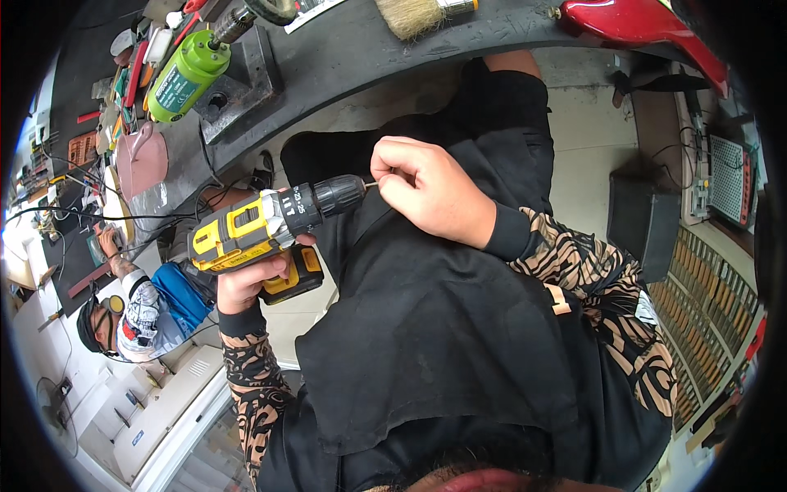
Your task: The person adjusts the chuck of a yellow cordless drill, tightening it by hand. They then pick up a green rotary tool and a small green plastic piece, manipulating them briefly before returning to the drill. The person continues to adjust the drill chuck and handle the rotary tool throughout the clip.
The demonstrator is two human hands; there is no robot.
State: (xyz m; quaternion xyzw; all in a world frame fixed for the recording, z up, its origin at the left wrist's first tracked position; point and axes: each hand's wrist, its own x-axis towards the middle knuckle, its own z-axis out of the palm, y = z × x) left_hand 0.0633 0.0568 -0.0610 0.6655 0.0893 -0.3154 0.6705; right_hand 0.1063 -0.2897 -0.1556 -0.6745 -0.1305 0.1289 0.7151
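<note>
A yellow and black DeWalt cordless drill (246, 224) lies across the front of my black apron, its chuck (339, 194) pointing right. My left hand (255, 280) is wrapped around its handle, just above the battery pack (299, 277). A thin bit or rod (371, 184) sticks out of the chuck. My right hand (424, 187) pinches the free end of that bit between thumb and curled fingers. The fingers hide its tip.
On the dark workbench (344, 67) ahead are a green power tool (187, 77), a metal block (243, 92), a bristle brush (412, 17), a glossy red object (621, 21) and a pink container (141, 161). Cables cross at left, near a co-worker (132, 307). A black box (642, 221) stands right.
</note>
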